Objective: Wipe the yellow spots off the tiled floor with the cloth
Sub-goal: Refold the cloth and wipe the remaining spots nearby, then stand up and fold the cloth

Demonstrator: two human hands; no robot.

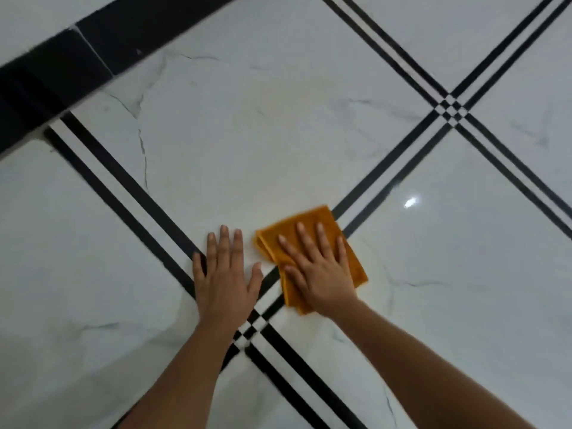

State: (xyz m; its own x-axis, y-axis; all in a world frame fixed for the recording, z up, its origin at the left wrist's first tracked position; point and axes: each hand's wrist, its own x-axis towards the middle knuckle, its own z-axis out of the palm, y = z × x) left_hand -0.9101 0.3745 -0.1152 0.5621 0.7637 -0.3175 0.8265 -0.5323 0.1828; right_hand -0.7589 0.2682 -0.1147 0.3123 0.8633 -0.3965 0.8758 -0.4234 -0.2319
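The folded orange cloth [356, 267] lies on the glossy tiled floor [247, 144] under the right hand [322, 274], fingers [322, 239] spread straight, pressing. The left hand [224, 280] rests flat beside it. Soft, light, likely to slide easily: press from its middle

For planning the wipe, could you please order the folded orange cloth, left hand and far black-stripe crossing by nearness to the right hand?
1. Folded orange cloth, directly under the right hand.
2. Left hand, just to its left.
3. Checkered crossing of black stripes, far upper right.
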